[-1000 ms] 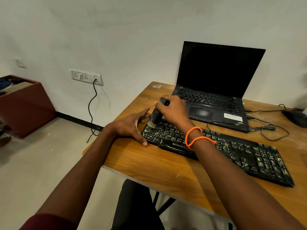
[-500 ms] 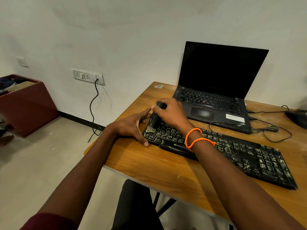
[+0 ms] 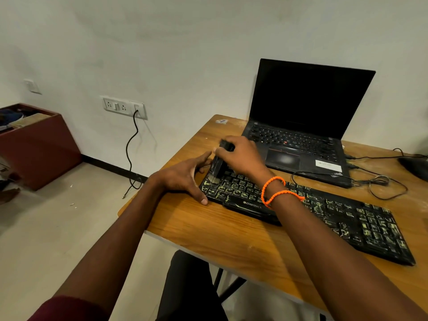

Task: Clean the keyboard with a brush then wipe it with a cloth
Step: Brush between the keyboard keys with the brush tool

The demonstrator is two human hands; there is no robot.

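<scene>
A black keyboard [image 3: 342,218] with pale dust between its keys lies slantwise on the wooden table [image 3: 220,230]. My right hand [image 3: 243,156], orange cord at the wrist, grips a black brush [image 3: 218,165] upright, its pale bristles touching the keyboard's far left corner. My left hand [image 3: 183,177] rests on the table against the keyboard's left end, thumb at the near corner and fingers spread toward the far corner. No cloth is in view.
An open black laptop [image 3: 301,126] stands behind the keyboard, cables [image 3: 379,181] trailing to its right beside a dark mouse [image 3: 414,165]. A wall socket with a hanging black cord [image 3: 132,144] and a red-brown box [image 3: 39,144] are at the left. A dark chair [image 3: 190,286] sits under the table edge.
My right hand and the brush shifted slightly left, to the keyboard's far left corner. My left hand stayed in place against the keyboard's end.
</scene>
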